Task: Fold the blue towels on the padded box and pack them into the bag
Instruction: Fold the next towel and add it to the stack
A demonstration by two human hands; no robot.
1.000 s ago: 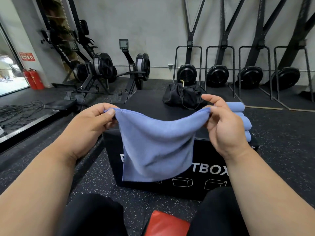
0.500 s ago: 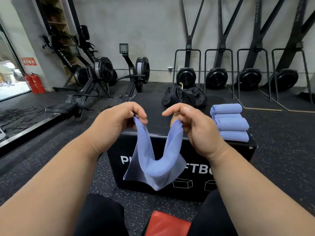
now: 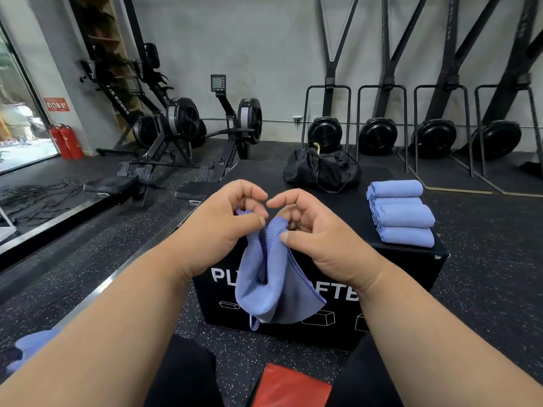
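Observation:
A blue towel [image 3: 273, 283] hangs doubled over in front of the black padded box [image 3: 411, 268]. My left hand [image 3: 223, 227] pinches one top corner and my right hand [image 3: 311, 233] pinches the other, the two hands almost touching above the box's near edge. A stack of folded blue towels [image 3: 401, 214] lies on the box's right side. The black bag [image 3: 321, 170] sits at the far end of the box top, slumped.
More blue cloth [image 3: 32, 345] lies on the floor at the lower left. A red pad [image 3: 291, 389] shows between my knees. Rowing machines [image 3: 182, 127] stand at the back left, fan machines [image 3: 379, 136] along the back wall, red extinguishers [image 3: 66, 141] by the window.
My hands came together from wide apart, bringing the towel's two top corners together so it now hangs folded in half instead of spread flat.

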